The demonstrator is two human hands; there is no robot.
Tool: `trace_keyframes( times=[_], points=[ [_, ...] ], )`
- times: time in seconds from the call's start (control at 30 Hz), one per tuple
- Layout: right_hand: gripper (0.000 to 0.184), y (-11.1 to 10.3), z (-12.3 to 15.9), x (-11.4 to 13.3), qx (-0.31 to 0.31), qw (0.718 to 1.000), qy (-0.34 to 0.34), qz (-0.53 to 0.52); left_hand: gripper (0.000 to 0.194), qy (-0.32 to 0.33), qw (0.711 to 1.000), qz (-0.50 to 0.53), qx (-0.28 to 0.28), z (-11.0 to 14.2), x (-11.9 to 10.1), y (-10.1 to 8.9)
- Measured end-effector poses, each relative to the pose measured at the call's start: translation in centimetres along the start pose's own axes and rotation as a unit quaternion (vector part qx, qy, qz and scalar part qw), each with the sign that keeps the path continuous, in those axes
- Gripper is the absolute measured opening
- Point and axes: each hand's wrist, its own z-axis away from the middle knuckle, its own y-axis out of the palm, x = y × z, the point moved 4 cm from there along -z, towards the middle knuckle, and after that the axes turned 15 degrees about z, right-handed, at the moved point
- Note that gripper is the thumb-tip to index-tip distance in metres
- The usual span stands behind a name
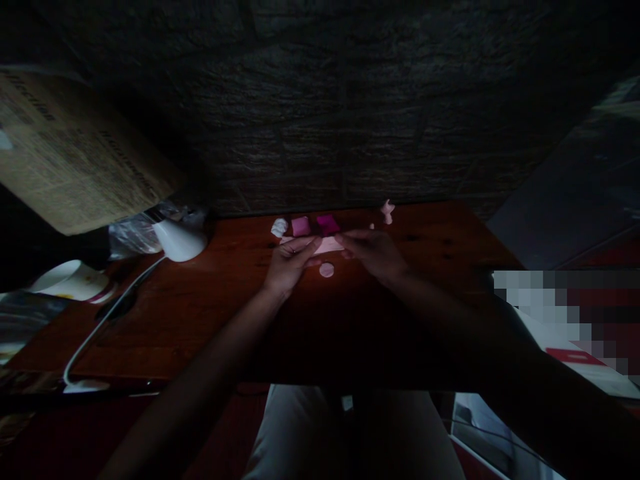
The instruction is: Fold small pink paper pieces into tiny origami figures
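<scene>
A pale pink strip (329,245), which looks like soft modelling clay, is stretched level between my hands just above the wooden table. My left hand (289,265) pinches its left end between thumb and fingers. The right end is in the closed fingers of my right hand (376,253). Below the strip lies a round pale pink disc (327,269). Behind my hands are a pink square piece (301,226), a magenta square piece (328,223) and a white crumpled lump (279,228). A forked pale pink piece (388,212) lies farther right, near a tiny bit (372,226).
To the left on the table (175,320) are a white cone-shaped lamp head (183,240) with a cable, a paper cup (75,281) on its side and a printed brown bag (85,153). A dark brick-patterned wall (320,133) closes off the back.
</scene>
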Motion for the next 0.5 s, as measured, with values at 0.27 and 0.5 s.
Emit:
trace_keyframes(
  times=[0.27,0.5],
  points=[
    [0.035,-0.26,-0.06,0.2,-0.016,0.999,-0.039,0.024,0.043,-0.035,0.998,-0.038,0.027,0.07,0.07,0.01],
    [0.037,0.29,-0.18,-0.23,0.024,0.999,-0.027,-0.022,0.043,-0.02,0.998,-0.046,0.03,0.32,0.02,-0.04]
  ],
)
